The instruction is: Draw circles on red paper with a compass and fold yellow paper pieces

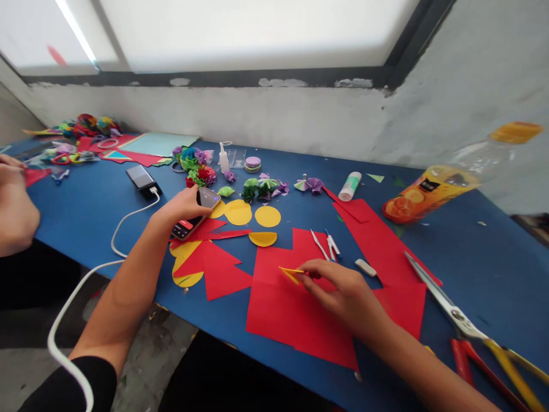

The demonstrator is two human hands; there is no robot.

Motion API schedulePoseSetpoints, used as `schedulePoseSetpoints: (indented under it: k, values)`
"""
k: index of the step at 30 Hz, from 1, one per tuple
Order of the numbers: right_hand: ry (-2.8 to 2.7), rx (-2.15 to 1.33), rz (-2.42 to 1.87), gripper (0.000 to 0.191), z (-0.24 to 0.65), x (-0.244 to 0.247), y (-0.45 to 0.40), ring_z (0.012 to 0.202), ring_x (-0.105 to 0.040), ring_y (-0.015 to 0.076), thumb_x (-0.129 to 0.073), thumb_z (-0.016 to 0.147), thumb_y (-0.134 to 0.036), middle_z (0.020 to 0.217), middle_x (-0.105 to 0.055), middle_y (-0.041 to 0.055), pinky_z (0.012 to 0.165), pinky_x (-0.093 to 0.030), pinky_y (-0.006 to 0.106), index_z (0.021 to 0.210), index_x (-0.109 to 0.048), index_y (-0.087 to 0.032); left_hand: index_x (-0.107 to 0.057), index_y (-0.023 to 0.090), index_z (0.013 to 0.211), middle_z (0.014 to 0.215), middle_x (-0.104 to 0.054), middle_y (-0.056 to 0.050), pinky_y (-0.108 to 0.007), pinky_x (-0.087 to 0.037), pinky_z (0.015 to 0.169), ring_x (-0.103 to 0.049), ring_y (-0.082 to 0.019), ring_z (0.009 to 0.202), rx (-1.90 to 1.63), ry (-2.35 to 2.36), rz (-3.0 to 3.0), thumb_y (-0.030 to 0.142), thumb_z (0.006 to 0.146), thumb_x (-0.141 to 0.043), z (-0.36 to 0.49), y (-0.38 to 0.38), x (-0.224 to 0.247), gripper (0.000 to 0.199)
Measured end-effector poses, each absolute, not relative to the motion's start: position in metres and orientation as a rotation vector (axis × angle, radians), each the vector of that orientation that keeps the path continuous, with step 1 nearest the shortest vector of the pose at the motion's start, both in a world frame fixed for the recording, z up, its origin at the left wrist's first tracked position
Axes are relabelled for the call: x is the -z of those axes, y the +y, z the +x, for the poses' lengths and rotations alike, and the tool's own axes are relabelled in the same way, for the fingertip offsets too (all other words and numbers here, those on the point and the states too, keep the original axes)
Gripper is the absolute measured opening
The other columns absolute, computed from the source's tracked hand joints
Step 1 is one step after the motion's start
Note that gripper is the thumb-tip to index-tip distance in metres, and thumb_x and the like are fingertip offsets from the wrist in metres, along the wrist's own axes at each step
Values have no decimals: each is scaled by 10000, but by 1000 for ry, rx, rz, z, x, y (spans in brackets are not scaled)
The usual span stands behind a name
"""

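Observation:
My left hand [187, 205] reaches across a smartphone [209, 198] with a lit screen and grips it by its sides, partly covering it. The phone lies over red and yellow paper pieces. In my right hand [337, 284] a small folded piece of yellow paper [290, 271] is pinched between thumb and fingers, just above red paper sheets [274, 303]. Yellow paper circles [268, 216] and a half-folded yellow circle [262, 239] lie between my hands. Cut red paper triangles [221, 272] rest near the table's front edge.
Large scissors [446, 303] lie open at the right, near a tilted-looking juice bottle [429, 191]. A glue stick [350, 186], an eraser [365, 267] and crumpled paper flowers [197, 166] are farther back. A white cable [115, 229] runs to a dark device [143, 178]. Another person's hand [15, 206] is at left.

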State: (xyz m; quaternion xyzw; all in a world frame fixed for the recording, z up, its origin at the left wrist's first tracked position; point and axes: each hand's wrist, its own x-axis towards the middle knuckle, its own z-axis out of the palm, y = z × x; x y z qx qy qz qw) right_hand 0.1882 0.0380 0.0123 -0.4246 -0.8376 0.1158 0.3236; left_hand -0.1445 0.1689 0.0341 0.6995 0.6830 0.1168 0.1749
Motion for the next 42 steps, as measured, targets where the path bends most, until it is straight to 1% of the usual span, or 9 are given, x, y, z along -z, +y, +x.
schedulePoseSetpoints:
  k: [4, 6, 8, 10, 17, 24, 29, 33, 42]
  values:
    - [-2110, -455, -1185, 143, 185, -17, 36, 644, -681, 155, -503, 868, -234, 743, -721, 31, 579, -526, 240, 824, -631, -187, -462, 45, 1254, 1299, -495, -231, -479, -374, 981, -447, -382, 1215, -604, 1935, 2150, 365, 732, -624, -119, 158, -43, 633]
    - [-2110, -478, -1190, 152, 184, -16, 36, 638, -681, 155, -498, 866, -231, 735, -723, 30, 579, -526, 239, 819, -637, -188, -482, 89, 1245, 1317, -498, -170, -401, -351, 1026, -446, -271, 1237, -759, 1780, 2279, 345, 878, -467, -91, 141, -48, 448]
    - [-2139, -451, -1174, 162, 185, -13, 35, 656, -686, 160, -486, 867, -225, 749, -727, 36, 588, -526, 242, 830, -640, -188, -602, 141, 1076, 1113, -638, -85, -269, -438, 916, -589, -156, 1029, -750, 1522, 2395, 308, 924, -421, -59, 118, -50, 290]
    - [-2170, -406, -1143, 170, 186, -11, 35, 659, -685, 161, -475, 872, -220, 759, -726, 42, 582, -521, 242, 850, -639, -184, -661, 203, 952, 942, -694, 5, -174, -475, 770, -637, -101, 860, -607, 1156, 2509, 336, 845, -597, -30, 96, -51, 182]
    - [-2224, -300, -1129, 155, 189, -11, 35, 585, -635, 147, -472, 865, -200, 685, -678, 32, 532, -481, 238, 800, -612, -180, -689, 162, 897, 836, -705, -29, -225, -450, 572, -660, -157, 749, -458, 759, 2662, 225, 858, -592, 0, 76, -46, 122]
    - [-2233, -245, -1154, 171, 187, -13, 31, 545, -568, 141, -492, 866, -218, 603, -604, 16, 521, -446, 250, 752, -610, -167, -694, 132, 883, 776, -698, -40, -209, -463, 573, -654, -132, 682, -848, 620, 2611, 207, 888, -561, -5, 74, -20, 153]
    - [-2107, -563, -1166, 136, 184, -20, 32, 570, -570, 122, -515, 868, -212, 651, -617, 8, 533, -462, 227, 772, -607, -183, -671, 100, 841, 747, -687, -69, -204, -495, 602, -633, -124, 665, -1264, 483, 2437, 189, 904, -526, -2, 70, -11, 181]
    - [-2067, -575, -1173, 126, 188, -24, 35, 601, -593, 124, -524, 867, -209, 680, -629, 12, 547, -479, 223, 762, -592, -193, -674, 106, 846, 739, -685, -59, -193, -507, 603, -616, -108, 648, -1180, 510, 2287, 206, 887, -560, -2, 72, -14, 157]
    - [-2294, 62, -1090, 183, 196, -23, 34, 662, -631, 159, -464, 907, -197, 744, -672, 56, 622, -499, 272, 851, -637, -183, -689, 126, 1030, 927, -717, -91, -205, -541, 730, -676, -130, 819, -913, 496, 2357, 177, 895, -552, -6, 78, -7, 200]
